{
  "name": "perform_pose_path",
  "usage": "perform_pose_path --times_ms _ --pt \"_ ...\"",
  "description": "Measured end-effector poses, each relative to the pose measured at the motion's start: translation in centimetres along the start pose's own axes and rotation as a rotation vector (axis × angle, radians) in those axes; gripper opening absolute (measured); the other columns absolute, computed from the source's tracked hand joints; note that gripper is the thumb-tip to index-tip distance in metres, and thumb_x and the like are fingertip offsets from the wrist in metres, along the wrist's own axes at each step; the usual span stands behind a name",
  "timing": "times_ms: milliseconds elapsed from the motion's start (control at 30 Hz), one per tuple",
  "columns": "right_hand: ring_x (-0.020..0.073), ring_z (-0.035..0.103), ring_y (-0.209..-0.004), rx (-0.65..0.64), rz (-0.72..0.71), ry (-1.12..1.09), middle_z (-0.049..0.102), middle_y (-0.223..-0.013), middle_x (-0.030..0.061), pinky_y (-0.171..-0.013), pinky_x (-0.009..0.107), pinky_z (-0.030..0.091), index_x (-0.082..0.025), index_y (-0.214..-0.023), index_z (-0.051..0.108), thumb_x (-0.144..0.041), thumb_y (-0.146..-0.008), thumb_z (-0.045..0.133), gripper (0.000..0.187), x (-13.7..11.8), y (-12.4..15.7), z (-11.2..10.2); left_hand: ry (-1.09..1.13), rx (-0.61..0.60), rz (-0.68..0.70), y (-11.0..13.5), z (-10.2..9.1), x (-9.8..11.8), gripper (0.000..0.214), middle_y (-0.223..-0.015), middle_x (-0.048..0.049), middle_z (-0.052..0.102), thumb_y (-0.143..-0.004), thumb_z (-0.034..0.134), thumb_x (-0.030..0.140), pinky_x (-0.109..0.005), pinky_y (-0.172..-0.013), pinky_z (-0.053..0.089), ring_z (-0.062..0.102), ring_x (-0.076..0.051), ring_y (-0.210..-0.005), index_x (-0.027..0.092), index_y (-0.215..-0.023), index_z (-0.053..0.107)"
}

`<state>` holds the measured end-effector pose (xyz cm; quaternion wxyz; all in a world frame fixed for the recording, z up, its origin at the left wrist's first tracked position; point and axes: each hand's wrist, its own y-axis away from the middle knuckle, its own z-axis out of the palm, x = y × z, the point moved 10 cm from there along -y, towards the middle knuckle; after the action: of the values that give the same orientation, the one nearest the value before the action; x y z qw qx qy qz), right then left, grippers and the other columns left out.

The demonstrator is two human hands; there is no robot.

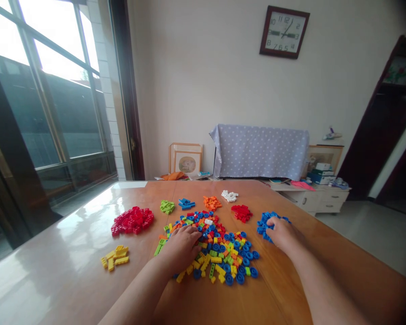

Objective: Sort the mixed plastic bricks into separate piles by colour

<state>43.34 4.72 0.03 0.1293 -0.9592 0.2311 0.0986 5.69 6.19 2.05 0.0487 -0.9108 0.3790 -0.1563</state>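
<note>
My left hand [182,244] lies over the left side of a big mixed pile of toy building bricks [219,259], palm down with its fingers spread. Parts of its fingertips are hidden among the bricks. This pile mixes blue round pieces with yellow, orange, green and red bricks. At the right, my right hand [281,230] reaches onto a pile of blue pieces [264,221]. Its thumb and forefinger are apart, and I see nothing held between them; the hand covers part of that pile.
Around the mixed pile sit red bricks [133,221], yellow bricks [115,258], green bricks [167,206], blue bricks [186,204], orange bricks [212,203], white bricks [229,195] and smaller red bricks [242,213]. All rest on a glossy wooden table [71,271]. Beyond stands a low cabinet [320,199].
</note>
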Motion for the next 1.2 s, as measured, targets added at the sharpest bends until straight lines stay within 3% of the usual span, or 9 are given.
perform_pose_path --times_ms 167,300,467,700,933,1200 --pt "0.0220 0.063 -0.084 -0.011 -0.025 -0.022 0.070 -0.097 0.0063 -0.064 0.029 0.035 -0.026 -0.092 0.069 -0.032 -0.078 0.061 0.017 -0.9 0.5 -0.3 0.005 0.016 0.004 0.0 0.0 0.0 0.038 -0.139 -0.0074 0.060 -0.092 0.056 0.037 -0.046 -0.112 0.039 0.051 -0.031 -0.131 0.028 -0.128 0.064" --pt "0.0174 0.060 -0.075 -0.034 -0.118 -0.191 0.070 -0.086 0.0033 -0.062 0.026 0.033 -0.024 -0.094 0.066 -0.031 -0.083 0.057 0.016 -3.4 1.7 -0.3 0.001 0.023 0.011 -0.1 0.2 0.0 0.036 -0.139 -0.0076 0.060 -0.092 0.056 0.036 -0.046 -0.112 0.039 0.052 -0.031 -0.130 0.028 -0.126 0.065" --pt "0.0142 0.058 -0.069 -0.224 -0.337 -0.396 0.068 -0.075 -0.0002 -0.062 0.023 0.036 -0.020 -0.083 0.064 -0.025 -0.081 0.055 0.011 -8.2 3.8 1.8 -0.001 0.043 0.011 -0.1 0.0 -0.1 0.035 -0.138 -0.0082 0.060 -0.095 0.051 0.036 -0.044 -0.110 0.041 0.054 -0.029 -0.128 0.028 -0.126 0.065" --pt "0.0103 0.047 -0.056 -0.401 -0.447 -0.472 0.057 -0.062 -0.0048 -0.053 0.021 0.030 -0.018 -0.092 0.068 -0.029 -0.082 0.059 0.017 -11.5 6.2 3.6 0.001 0.043 0.019 -0.1 -0.2 0.2 0.034 -0.130 -0.0085 0.063 -0.095 0.053 0.040 -0.041 -0.105 0.044 0.057 -0.028 -0.121 0.028 -0.124 0.065" --pt "0.0125 0.052 -0.064 -0.321 -0.464 -0.358 0.063 -0.067 -0.0018 -0.057 0.023 0.029 -0.021 -0.089 0.073 -0.035 -0.082 0.063 0.019 -13.3 6.7 2.8 -0.003 0.022 0.020 -0.1 -0.2 0.6 0.034 -0.130 -0.0078 0.063 -0.091 0.058 0.035 -0.039 -0.105 0.044 0.057 -0.028 -0.121 0.027 -0.123 0.065" --pt "0.0137 0.054 -0.064 -0.224 -0.454 -0.354 0.063 -0.068 -0.0019 -0.058 0.024 0.029 -0.024 -0.090 0.071 -0.033 -0.086 0.053 0.021 -14.3 7.0 1.5 0.007 0.043 0.006 -0.3 -1.0 0.9 0.032 -0.128 -0.0074 0.063 -0.093 0.050 0.025 -0.036 -0.104 0.044 0.058 -0.025 -0.119 0.026 -0.121 0.065"
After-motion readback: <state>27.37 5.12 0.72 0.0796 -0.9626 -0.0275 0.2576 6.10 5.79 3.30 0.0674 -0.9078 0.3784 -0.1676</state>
